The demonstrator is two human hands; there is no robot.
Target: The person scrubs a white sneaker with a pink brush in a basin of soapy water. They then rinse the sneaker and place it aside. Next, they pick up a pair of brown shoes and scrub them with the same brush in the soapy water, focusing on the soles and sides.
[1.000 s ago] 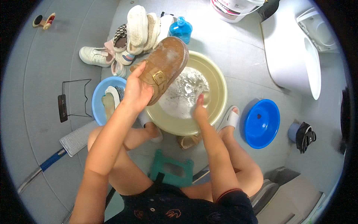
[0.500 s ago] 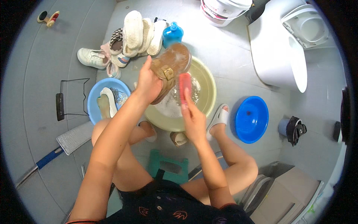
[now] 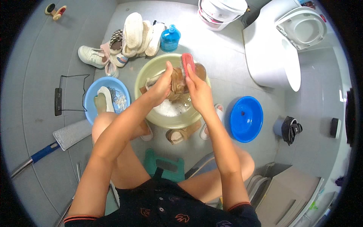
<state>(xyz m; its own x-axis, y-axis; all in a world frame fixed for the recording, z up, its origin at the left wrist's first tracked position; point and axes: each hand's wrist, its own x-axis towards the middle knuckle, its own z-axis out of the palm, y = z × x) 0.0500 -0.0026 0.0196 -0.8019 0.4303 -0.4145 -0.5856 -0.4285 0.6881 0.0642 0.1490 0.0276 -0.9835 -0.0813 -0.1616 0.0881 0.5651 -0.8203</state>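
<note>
My left hand (image 3: 161, 89) is closed on a brown buckled sandal (image 3: 177, 81), tilted low over a pale green basin (image 3: 141, 77). Soapy water (image 3: 169, 109) with white suds lies in the basin beneath it. A red scrub brush (image 3: 187, 59) is gripped in my right hand (image 3: 199, 92), its bristle side turned toward the sandal and seemingly against it. Part of the sandal is hidden behind the brush and my right fingers. On the floor at the basin's near edge rests another brown sandal (image 3: 180, 135).
Several shoes (image 3: 134, 36) are piled at the far left beside a blue bottle (image 3: 170, 39). A light blue basin (image 3: 89, 94) holding a pale shoe stands left; a darker blue basin (image 3: 246, 119) stands right. A white toilet (image 3: 264, 56), a bucket (image 3: 219, 15) and a green stool (image 3: 151, 166) surround me.
The sandal has come down from above the basin's far rim to low over the water and turned. The brush has moved up to it. My view has shifted slightly.
</note>
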